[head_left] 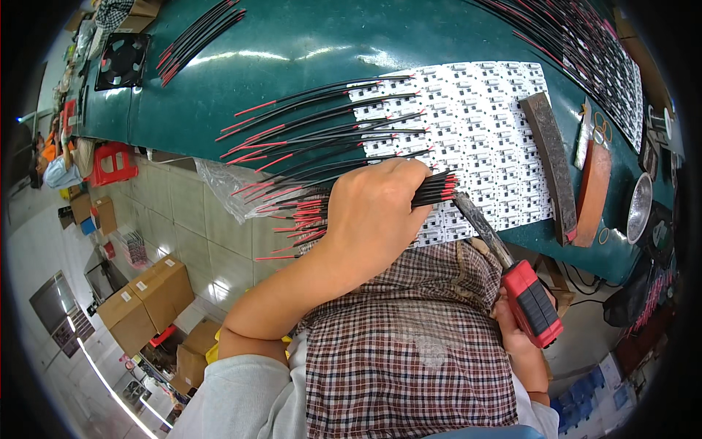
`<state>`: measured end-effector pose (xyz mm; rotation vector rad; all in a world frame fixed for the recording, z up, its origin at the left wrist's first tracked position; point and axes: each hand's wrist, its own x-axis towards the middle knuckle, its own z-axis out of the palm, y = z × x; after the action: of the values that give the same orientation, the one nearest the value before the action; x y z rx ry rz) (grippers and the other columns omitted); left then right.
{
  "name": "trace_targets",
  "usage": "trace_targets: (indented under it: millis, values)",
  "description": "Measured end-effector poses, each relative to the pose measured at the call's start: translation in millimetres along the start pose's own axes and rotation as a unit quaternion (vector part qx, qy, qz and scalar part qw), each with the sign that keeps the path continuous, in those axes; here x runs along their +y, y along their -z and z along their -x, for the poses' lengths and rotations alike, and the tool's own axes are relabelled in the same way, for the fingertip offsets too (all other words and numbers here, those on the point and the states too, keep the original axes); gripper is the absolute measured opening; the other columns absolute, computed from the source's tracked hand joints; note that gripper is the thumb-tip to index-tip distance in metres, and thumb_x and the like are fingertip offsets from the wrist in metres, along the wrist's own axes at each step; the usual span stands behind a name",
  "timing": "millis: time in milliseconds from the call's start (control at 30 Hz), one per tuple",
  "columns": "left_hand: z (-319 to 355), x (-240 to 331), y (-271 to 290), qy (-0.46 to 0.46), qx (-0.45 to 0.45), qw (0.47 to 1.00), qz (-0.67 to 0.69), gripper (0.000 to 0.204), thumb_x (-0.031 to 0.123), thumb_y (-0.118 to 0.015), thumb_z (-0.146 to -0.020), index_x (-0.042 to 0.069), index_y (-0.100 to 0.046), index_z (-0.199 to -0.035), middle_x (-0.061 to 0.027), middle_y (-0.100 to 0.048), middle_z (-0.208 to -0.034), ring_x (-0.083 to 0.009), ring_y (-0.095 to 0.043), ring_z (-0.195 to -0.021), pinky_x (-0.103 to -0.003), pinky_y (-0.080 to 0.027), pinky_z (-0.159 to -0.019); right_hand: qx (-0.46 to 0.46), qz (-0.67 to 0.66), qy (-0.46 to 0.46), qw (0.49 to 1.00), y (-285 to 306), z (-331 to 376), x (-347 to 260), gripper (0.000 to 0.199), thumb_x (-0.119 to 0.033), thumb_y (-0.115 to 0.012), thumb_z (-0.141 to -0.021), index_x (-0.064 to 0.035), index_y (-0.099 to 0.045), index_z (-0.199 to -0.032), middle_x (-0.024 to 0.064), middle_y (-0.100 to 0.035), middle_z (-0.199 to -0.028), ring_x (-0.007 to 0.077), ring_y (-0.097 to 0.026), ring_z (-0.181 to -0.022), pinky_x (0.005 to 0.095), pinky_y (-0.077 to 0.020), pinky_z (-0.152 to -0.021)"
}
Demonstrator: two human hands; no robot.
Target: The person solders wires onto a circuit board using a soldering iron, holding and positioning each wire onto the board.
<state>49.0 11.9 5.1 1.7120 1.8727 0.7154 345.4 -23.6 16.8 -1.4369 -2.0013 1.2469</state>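
Observation:
My left hand [376,208] is closed around a bundle of black wires [433,190], whose short red ends point right and whose longer red ends fan out to the left. My right hand [510,325] grips a soldering iron [530,301] by its red and black handle. The iron's dark tip is right at the bundle's red ends; whether they touch I cannot tell. Beneath the bundle lies a white circuit board panel [490,132] covered in small components. Several black wires [307,121] with red ends run leftward from its left side in rows.
On the green table [292,36], a dark bar [550,164] rests across the panel's right side, beside a reddish-brown block [594,194] and a metal bowl [640,208]. More wires [197,44] and a black fan [122,60] are at far left. Cardboard boxes [150,300] stand on the floor.

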Motion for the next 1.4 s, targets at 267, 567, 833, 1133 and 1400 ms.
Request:
trace_targets:
  millis: [267,567,833,1133,1400]
  values:
    - [-2,-7,3,-0.028,-0.010,0.999,0.037,0.026,0.003,-0.079,-0.070,0.002,-0.071,-0.095,-0.0130,-0.071,-0.087,-0.0313,-0.069,-0.076,-0.037,-0.054,-0.066,-0.011,0.001,0.029,1.000,1,-7,-5,0.023,0.000,-0.072,-0.069,0.0006,-0.067,-0.091,0.0141,-0.063,-0.081,0.0319,-0.062,-0.066,0.0371,-0.0507,-0.058]
    - [-4,-9,1,-0.030,-0.006,0.999,0.036,0.020,0.002,-0.077,-0.072,0.002,-0.071,-0.091,-0.0128,-0.070,-0.085,-0.0307,-0.069,-0.073,-0.037,-0.053,-0.064,-0.012,0.029,0.071,0.997,2,-14,-11,0.022,0.002,-0.071,-0.068,0.0006,-0.066,-0.089,0.0142,-0.062,-0.080,0.0321,-0.063,-0.067,0.0364,-0.0512,-0.059]
    - [-3,-7,4,-0.033,-0.012,0.999,0.029,0.021,0.002,-0.077,-0.071,0.002,-0.071,-0.092,-0.0132,-0.070,-0.085,-0.0313,-0.068,-0.073,-0.037,-0.053,-0.064,-0.015,0.015,-0.029,0.999,7,9,3,0.026,-0.001,-0.073,-0.068,0.0007,-0.068,-0.093,0.0174,-0.066,-0.087,0.0366,-0.065,-0.072,0.0410,-0.0540,-0.067]
    - [-8,-2,10,0.004,-0.053,0.997,0.054,0.020,0.010,-0.074,-0.083,0.001,-0.062,-0.097,-0.0154,-0.068,-0.081,-0.0314,-0.069,-0.070,-0.037,-0.050,-0.060,0.017,0.011,-0.055,0.998,8,17,7,0.031,-0.006,-0.076,-0.069,0.0008,-0.070,-0.099,0.0201,-0.069,-0.097,0.0399,-0.069,-0.083,0.0441,-0.0563,-0.079]
    - [-10,0,19,0.045,-0.030,0.998,0.045,0.017,0.009,-0.070,-0.091,0.000,-0.065,-0.105,-0.0145,-0.068,-0.082,-0.0244,-0.069,-0.067,-0.035,-0.051,-0.059,0.038,0.050,-0.006,0.998,9,27,17,0.032,-0.007,-0.078,-0.070,0.0004,-0.070,-0.100,0.0203,-0.070,-0.098,0.0401,-0.069,-0.086,0.0446,-0.0561,-0.081]
